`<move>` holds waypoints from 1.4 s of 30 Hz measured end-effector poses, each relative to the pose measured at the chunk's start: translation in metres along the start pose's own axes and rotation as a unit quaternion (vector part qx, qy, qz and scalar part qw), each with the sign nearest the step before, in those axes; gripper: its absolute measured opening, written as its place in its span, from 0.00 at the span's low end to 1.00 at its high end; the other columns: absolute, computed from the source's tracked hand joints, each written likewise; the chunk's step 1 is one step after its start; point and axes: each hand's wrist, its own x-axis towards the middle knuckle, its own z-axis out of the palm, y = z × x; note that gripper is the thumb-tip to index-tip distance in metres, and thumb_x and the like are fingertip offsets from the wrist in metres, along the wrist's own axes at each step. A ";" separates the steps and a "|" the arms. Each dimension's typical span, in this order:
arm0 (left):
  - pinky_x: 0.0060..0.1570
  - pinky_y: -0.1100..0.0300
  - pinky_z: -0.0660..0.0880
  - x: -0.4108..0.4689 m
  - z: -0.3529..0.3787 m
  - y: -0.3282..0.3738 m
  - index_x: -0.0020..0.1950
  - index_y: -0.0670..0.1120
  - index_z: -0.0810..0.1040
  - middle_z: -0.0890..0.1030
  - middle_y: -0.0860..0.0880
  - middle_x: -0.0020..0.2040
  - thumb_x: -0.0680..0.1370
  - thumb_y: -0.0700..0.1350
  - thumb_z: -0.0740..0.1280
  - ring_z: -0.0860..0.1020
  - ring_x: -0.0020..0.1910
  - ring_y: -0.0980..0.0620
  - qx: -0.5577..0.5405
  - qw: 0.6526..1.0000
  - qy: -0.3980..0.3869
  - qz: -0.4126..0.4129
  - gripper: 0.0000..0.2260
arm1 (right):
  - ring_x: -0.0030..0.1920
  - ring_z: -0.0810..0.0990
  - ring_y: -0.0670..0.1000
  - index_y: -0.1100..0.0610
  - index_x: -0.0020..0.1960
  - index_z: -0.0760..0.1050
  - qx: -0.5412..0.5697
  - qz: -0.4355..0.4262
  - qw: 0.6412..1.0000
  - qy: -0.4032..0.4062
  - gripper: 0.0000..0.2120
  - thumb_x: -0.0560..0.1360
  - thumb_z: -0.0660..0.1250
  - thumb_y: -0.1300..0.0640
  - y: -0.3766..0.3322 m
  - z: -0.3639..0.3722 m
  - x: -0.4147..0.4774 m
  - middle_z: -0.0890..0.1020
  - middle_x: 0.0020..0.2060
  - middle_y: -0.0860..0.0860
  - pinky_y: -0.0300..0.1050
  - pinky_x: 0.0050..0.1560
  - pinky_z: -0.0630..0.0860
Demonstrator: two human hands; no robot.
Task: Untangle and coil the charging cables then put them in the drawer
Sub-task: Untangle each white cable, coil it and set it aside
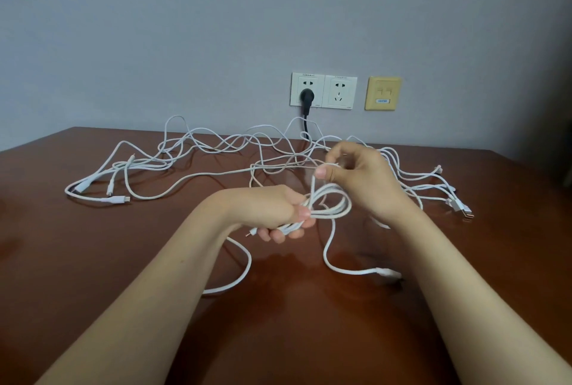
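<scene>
Several white charging cables (216,146) lie tangled across the back of the brown table (93,260). My left hand (272,211) grips a small bundle of white cable loops (335,202) above the table's middle, with a plug tip poking out at its left. My right hand (359,174) is just above and to the right, pinching a strand of the same cable at the top of the loops. A loose end with a white connector (387,273) trails onto the table below my right forearm. No drawer is in view.
Wall sockets (323,91) sit above the table's back edge, one holding a black plug (307,96) whose cord drops behind the table. A yellow wall plate (383,93) is to their right. Cable connectors lie at the left (114,199) and right (461,208).
</scene>
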 end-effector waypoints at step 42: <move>0.46 0.58 0.65 0.011 0.007 -0.011 0.65 0.54 0.70 0.76 0.46 0.60 0.78 0.41 0.59 0.73 0.59 0.42 0.341 0.903 0.260 0.022 0.17 | 0.42 0.75 0.51 0.47 0.40 0.79 -0.251 -0.041 0.965 -0.058 0.08 0.74 0.66 0.45 -0.020 0.000 -0.014 0.76 0.31 0.45 0.44 0.41 0.65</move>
